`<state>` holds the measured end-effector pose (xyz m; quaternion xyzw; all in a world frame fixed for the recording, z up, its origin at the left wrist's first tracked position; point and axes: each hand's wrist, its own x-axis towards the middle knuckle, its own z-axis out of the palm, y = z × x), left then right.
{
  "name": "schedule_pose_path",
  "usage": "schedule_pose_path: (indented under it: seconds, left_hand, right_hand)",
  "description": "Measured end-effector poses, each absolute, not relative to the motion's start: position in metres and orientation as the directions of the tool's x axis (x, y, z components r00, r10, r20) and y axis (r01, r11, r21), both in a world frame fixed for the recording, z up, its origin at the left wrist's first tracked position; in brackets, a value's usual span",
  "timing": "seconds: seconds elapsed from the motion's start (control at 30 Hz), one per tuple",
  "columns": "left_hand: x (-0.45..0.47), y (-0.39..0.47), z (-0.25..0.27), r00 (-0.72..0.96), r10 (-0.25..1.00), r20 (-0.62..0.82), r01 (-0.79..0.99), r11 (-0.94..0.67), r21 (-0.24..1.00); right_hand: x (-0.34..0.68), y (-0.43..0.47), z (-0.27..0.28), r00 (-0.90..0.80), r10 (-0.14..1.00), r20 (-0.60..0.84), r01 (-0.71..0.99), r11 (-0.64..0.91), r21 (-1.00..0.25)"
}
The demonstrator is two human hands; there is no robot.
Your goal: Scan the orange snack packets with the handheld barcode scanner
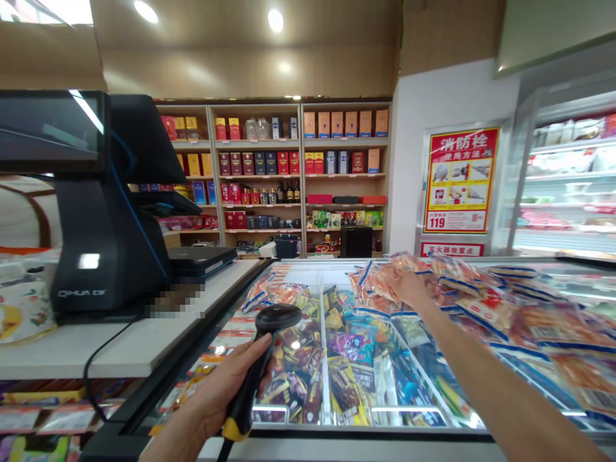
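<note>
My left hand (235, 375) is wrapped round the handle of a black and yellow barcode scanner (257, 366), its head upright over the freezer's glass. My right hand (409, 285) reaches far forward to a clear plastic food packet (385, 282) with blue edging and reddish contents, its fingers on the packet. More packets of the same kind (486, 311) lie heaped on the glass to the right of that arm. Under the glass of the chest freezer (323, 359), colourful wrapped packs (351, 343) lie in wire-divided compartments.
At left, a black checkout terminal (110, 244) stands on a white counter (115, 350), with a black cable (96, 366) hanging over the edge. Shelves of boxes (260, 163) line the back wall. A red fire-hydrant sign (462, 179) and a lit display fridge (568, 173) are at right.
</note>
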<state>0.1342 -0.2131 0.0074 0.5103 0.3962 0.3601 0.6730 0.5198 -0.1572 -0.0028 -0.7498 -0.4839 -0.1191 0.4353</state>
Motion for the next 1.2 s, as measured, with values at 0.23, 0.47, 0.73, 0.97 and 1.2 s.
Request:
schedule_pose_path:
  seconds: [0.23, 0.47, 0.73, 0.97, 1.2]
  left_hand:
    - [0.141, -0.221, 0.011, 0.443, 0.877, -0.186, -0.078, 0.245, 0.966]
    - [0.148, -0.223, 0.019, 0.508, 0.848, -0.151, -0.095, 0.230, 0.969]
    - [0.153, -0.224, 0.022, 0.550, 0.822, -0.150, -0.117, 0.254, 0.960]
    - [0.150, -0.225, 0.033, 0.564, 0.818, -0.115, -0.172, 0.253, 0.952]
    - [0.151, -0.223, 0.029, 0.592, 0.800, -0.097, -0.163, 0.237, 0.958]
  right_hand:
    - [0.502, -0.169, 0.001, 0.435, 0.711, 0.553, 0.900, -0.373, -0.228]
    - [0.490, -0.174, 0.005, 0.489, 0.734, 0.471, 0.870, -0.372, -0.323]
    - [0.444, -0.162, -0.013, 0.480, 0.629, 0.612, 0.798, -0.024, -0.602]
    - [0.409, -0.148, -0.029, 0.512, 0.593, 0.622, 0.746, 0.051, -0.663]
    - [0.398, -0.143, -0.031, 0.495, 0.573, 0.653, 0.784, 0.031, -0.621]
